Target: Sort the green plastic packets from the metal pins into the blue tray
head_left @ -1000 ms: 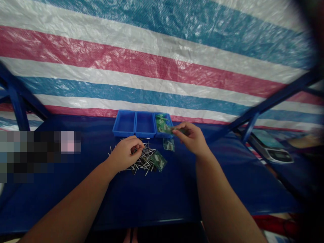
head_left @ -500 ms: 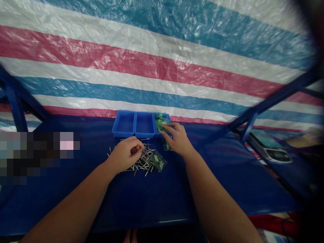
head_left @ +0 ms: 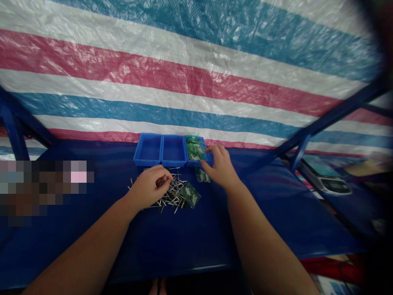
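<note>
My left hand is closed over a heap of thin metal pins; what its curled fingers hold is too small to make out. At the right edge of the right blue bin, my right hand has its fingers apart and holds nothing. Green-tinted plastic packets fill that bin. One clear packet lies on the right side of the heap, and another packet rests on the table just in front of the right bin.
Two empty blue bins adjoin the filled one on the blue table. Striped sheeting hangs behind. A scale stands at the right, beyond a blue frame bar. At the left is a pixelated area.
My right hand has moved off the green packets to the right, leaving them in view in the bin. My left hand stays closed at the heap. The view has shifted slightly.
</note>
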Tool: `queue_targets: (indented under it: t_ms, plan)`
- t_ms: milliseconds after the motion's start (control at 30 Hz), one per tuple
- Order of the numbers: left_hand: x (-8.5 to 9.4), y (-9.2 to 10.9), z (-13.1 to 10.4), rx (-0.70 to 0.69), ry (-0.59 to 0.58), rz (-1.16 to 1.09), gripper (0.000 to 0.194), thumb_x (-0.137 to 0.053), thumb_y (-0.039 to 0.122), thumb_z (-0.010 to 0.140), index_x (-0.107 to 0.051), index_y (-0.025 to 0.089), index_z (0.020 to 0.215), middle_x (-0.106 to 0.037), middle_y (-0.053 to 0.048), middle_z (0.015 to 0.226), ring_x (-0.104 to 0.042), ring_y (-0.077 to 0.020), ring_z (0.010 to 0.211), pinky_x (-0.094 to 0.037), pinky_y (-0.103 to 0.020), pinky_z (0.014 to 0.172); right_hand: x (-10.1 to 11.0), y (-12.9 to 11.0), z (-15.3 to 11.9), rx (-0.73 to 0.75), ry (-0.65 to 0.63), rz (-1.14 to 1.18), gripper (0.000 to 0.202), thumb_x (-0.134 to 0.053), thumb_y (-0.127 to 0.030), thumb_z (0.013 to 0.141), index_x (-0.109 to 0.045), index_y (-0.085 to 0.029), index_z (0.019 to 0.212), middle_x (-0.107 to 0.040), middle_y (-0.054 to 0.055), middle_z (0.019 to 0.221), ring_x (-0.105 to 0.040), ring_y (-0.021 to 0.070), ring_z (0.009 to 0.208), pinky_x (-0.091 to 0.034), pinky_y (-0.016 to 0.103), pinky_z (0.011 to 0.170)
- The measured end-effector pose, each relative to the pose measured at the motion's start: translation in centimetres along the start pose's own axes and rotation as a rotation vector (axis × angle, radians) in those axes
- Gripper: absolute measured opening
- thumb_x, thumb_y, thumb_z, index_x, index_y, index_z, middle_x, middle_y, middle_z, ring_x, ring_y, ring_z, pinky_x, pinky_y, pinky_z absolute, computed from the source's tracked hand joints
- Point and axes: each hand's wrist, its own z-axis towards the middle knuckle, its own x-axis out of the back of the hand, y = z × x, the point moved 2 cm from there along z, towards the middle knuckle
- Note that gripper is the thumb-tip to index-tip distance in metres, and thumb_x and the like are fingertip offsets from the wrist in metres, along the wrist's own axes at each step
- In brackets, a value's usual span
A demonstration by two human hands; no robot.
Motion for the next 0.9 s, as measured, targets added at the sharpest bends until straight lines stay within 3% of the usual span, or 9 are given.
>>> queue_targets:
  t_ms: [67, 133, 233, 300, 433, 567, 733, 900]
  plan:
    - [0.0, 0.0, 0.0, 0.002, 0.0, -0.003, 0.017, -0.057, 0.008, 0.081, -0.066, 0.018, 0.09, -0.058, 0.0, 0.078, -0.052, -0.0114, 0.064, -0.042, -0.028, 0.063, 1.3, 0.5, 0.0, -0.037, -0.053, 0.027, 0.021, -0.059, -0.037, 0.086, -0.062, -0.018, 0.097, -0.066, 0.012, 0.1, -0.061, 0.0272, 0.097, -0.048, 0.041, 0.088]
    - [0.0, 0.0, 0.0, 0.002, -0.004, -0.003, 0.017, -0.056, 0.008, 0.08, -0.067, 0.018, 0.09, -0.058, 0.0, 0.078, -0.052, -0.0114, 0.065, -0.042, -0.028, 0.064, 2.0, 0.9, -0.3, -0.096, -0.224, 0.06, 0.024, -0.062, -0.042, 0.086, -0.063, -0.019, 0.091, -0.068, 0.008, 0.091, -0.063, 0.0223, 0.082, -0.049, 0.035, 0.076]
    - [-0.1, 0.0, 0.0, 0.006, -0.007, -0.002, 0.018, -0.056, 0.007, 0.08, -0.067, 0.018, 0.089, -0.058, 0.0, 0.078, -0.052, -0.0112, 0.065, -0.042, -0.027, 0.064, 1.8, 1.3, -0.8, -0.189, -0.481, 0.051, 0.03, -0.073, -0.046, 0.079, -0.067, -0.019, 0.091, -0.071, 0.007, 0.092, -0.065, 0.022, 0.08, -0.049, 0.033, 0.072]
    - [-0.1, 0.0, 0.0, 0.012, -0.014, -0.008, 0.017, -0.057, 0.007, 0.08, -0.067, 0.018, 0.089, -0.058, 0.0, 0.078, -0.052, -0.011, 0.065, -0.042, -0.027, 0.064, 1.3, 1.4, -1.0, -0.253, -0.55, 0.009, 0.031, -0.079, -0.042, 0.074, -0.069, -0.019, 0.091, -0.072, 0.007, 0.095, -0.066, 0.0236, 0.085, -0.049, 0.034, 0.075]
    - [-0.1, 0.0, 0.0, 0.024, -0.018, -0.022, 0.018, -0.057, 0.007, 0.079, -0.067, 0.018, 0.089, -0.058, 0.0, 0.079, -0.053, -0.0107, 0.065, -0.042, -0.026, 0.062, 0.1, 1.5, -1.1, -0.37, -0.574, -0.056, 0.038, -0.084, -0.041, 0.069, -0.069, -0.018, 0.095, -0.072, 0.008, 0.094, -0.067, 0.0248, 0.086, -0.049, 0.033, 0.074]
    - [-0.1, 0.0, 0.0, 0.014, -0.017, -0.027, 0.018, -0.057, 0.006, 0.079, -0.067, 0.018, 0.089, -0.057, 0.001, 0.078, -0.052, -0.01, 0.064, -0.042, -0.026, 0.062, -0.6, 2.1, -1.1, -0.431, -0.6, 0.05, 0.043, -0.086, -0.037, 0.066, -0.066, -0.017, 0.099, -0.071, 0.006, 0.086, -0.066, 0.0208, 0.075, -0.045, 0.03, 0.063]
    - [-0.1, 0.0, 0.0, 0.015, -0.017, -0.019, 0.018, -0.057, 0.006, 0.079, -0.067, 0.018, 0.089, -0.057, 0.001, 0.079, -0.052, -0.0102, 0.064, -0.042, -0.027, 0.063, -0.9, 3.5, -1.3, -0.412, -0.627, 0.137, 0.045, -0.085, -0.04, 0.065, -0.064, -0.017, 0.098, -0.068, 0.005, 0.082, -0.062, 0.0185, 0.069, -0.041, 0.028, 0.058]
    - [-0.1, 0.0, 0.0, 0.014, -0.015, -0.008, 0.019, -0.057, 0.006, 0.079, -0.067, 0.018, 0.09, -0.058, 0.001, 0.079, -0.052, -0.0105, 0.065, -0.042, -0.027, 0.064, -0.6, 4.2, -1.1, -0.312, -0.584, 0.093, 0.025, -0.076, -0.033, 0.067, -0.063, -0.018, 0.081, -0.065, 0.004, 0.079, -0.059, 0.0184, 0.07, -0.039, 0.027, 0.06]
